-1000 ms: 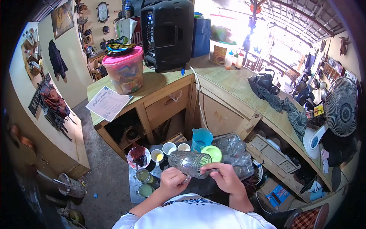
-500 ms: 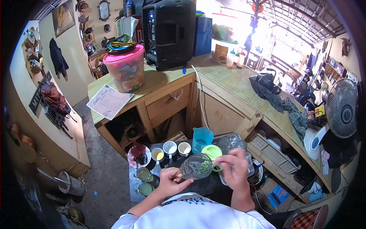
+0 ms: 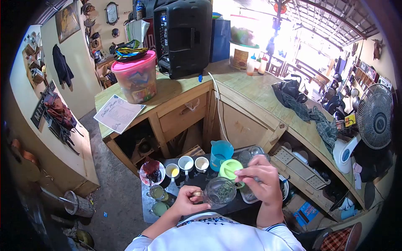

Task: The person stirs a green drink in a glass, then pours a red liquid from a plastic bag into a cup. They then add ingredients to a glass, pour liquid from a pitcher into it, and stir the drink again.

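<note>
My left hand grips the handle of a patterned glass mug, which stands upright over the dark low table. Something green lies inside the mug. My right hand hovers just right of the mug, its fingertips pinched together near the rim. Whether they hold anything small cannot be told. A green lid and a blue jug sit just beyond the mug.
Three white cups and a plate with something dark red stand on the table. Two glasses of green liquid sit at its left, a tray of glasses at its right. A wooden counter wraps around behind.
The mug went from lying sideways in both hands to upright, lower over the table. My right hand let go of its body and now pinches near the rim.
</note>
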